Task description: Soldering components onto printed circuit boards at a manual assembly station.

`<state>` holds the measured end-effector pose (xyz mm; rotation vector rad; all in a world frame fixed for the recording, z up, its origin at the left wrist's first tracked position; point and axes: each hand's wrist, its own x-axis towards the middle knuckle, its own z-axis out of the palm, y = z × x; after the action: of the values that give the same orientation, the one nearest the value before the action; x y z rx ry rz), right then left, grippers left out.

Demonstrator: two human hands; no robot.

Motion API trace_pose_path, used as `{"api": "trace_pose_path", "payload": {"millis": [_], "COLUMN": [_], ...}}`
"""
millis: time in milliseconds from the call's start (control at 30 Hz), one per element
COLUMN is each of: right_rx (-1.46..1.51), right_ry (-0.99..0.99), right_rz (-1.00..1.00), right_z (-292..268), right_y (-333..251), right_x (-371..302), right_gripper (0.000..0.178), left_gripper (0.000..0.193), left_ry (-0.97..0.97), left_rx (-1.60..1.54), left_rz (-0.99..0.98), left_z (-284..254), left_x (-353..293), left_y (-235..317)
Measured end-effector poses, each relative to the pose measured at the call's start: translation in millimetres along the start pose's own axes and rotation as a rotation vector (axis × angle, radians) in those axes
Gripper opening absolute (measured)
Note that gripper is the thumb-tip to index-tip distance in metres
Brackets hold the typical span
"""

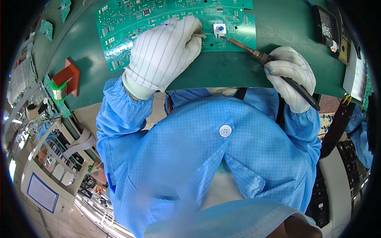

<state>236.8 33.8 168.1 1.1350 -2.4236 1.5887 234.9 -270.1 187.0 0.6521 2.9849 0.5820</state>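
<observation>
The right hand had its grip clamped round a soldering iron, tip near a white component on the circuit board, which lay on the worktop; the left hand apparently pinched a thin wire.

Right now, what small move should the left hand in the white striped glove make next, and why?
Probably the left hand should ease its thin wire slightly toward the white square component with a round blue centre: the white-gloved right hand holds the brown-and-black soldering iron with its tip beside that component's lower edge.
</observation>
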Motion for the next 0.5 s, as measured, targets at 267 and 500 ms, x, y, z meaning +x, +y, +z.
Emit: {"api": "trace_pose_path", "payload": {"millis": [267, 500], "right_rx": [-0.068, -0.086], "right_ry": [-0.002, -0.022], "right_rz": [-0.051, -0.086], "right_z": [4.1, 4.3], "right_y": [-1.6, -3.3], "right_x": [1.0, 1.7], "right_gripper": [0.024, 0.028], "left_gripper": [0.011, 0.013], "left_ry": [0.086, 0.106], "left_rx": [0.083, 0.153], "left_rz": [-0.027, -0.025], "left_z": [3.2, 5.7], "left_x": [-7.5, -10.4], "left_y": [8.0, 10.5]}}
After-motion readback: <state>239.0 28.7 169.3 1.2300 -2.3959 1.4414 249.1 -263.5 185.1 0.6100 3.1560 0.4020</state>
